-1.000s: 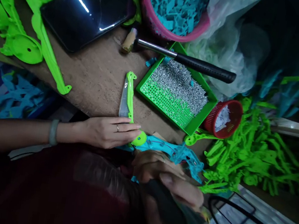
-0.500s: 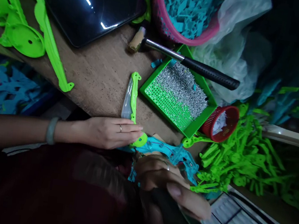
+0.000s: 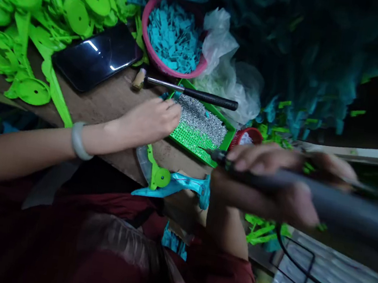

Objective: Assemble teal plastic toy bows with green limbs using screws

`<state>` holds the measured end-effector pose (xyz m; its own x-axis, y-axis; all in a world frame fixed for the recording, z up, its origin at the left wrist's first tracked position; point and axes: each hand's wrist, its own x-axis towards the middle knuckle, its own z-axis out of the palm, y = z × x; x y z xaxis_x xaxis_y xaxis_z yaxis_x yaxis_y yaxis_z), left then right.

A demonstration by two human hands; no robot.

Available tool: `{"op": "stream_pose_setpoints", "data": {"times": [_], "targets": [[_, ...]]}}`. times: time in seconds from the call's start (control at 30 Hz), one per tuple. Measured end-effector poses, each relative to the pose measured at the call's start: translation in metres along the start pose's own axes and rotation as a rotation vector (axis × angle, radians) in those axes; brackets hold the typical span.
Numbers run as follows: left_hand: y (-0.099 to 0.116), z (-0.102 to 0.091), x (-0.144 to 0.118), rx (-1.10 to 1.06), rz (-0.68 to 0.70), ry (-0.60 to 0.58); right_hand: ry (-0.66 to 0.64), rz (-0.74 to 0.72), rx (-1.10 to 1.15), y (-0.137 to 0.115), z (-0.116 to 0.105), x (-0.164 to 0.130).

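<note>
1. At the upper left of the frame lies a heap of flat green plastic parts (image 3: 34, 12), discs and long thin arms, smooth and glossy; a black phone (image 3: 97, 56) rests on the rough brown table (image 3: 110, 100) beside them.
2. Left of centre, the left hand (image 3: 151, 120) reaches into the near corner of the green tray (image 3: 226, 139), fingertips pinched among the small silver screws (image 3: 201, 117); whether it has one gripped cannot be told. Loose, shiny and tiny, a screw could likely slip from the pinch and scatter.
3. Below the hand, the green and blue piece (image 3: 165, 180) sits unheld at the table's edge, partly overhanging; a nudge from a sleeve might tip it off.
4. Above the tray, a hammer (image 3: 185, 92) lies across its far rim, beside a pink basket (image 3: 173, 36) of blue bits.
5. Right of centre, the right hand (image 3: 270, 183) is clenched around a grey electric screwdriver (image 3: 308, 195), blurred, tip pointing toward the tray.
</note>
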<state>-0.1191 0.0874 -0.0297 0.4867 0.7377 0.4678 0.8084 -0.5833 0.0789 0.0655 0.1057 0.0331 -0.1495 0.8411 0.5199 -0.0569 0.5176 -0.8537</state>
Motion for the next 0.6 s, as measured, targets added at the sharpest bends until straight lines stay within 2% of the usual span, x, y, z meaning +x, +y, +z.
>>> {"op": "stream_pose_setpoints", "data": {"times": [0.03,0.07,0.1,0.17,0.23,0.3,0.4,0.6], "targets": [[-0.001,-0.004,0.002,0.076,-0.022,0.017,0.101,-0.091,0.057,0.016,0.009,0.006],[0.001,-0.007,0.0,0.115,-0.021,0.057,0.127,-0.113,0.1,0.033,0.018,0.009],[0.007,-0.01,-0.006,0.116,0.008,0.107,0.126,-0.121,0.134,0.047,0.026,0.01],[0.024,-0.012,-0.026,0.029,0.122,0.192,0.049,-0.044,0.176,0.071,0.037,0.006],[0.041,-0.007,-0.052,-0.129,0.258,0.168,0.003,0.008,0.2,0.087,0.041,-0.001],[0.053,0.0,-0.075,-0.264,0.33,0.052,-0.03,0.046,0.214,0.096,0.04,-0.006],[0.059,0.008,-0.091,-0.315,0.338,-0.071,-0.036,0.05,0.256,0.101,0.036,-0.007],[0.063,0.016,-0.087,-0.232,0.285,0.029,-0.039,0.035,0.301,0.101,0.038,-0.004]]}}
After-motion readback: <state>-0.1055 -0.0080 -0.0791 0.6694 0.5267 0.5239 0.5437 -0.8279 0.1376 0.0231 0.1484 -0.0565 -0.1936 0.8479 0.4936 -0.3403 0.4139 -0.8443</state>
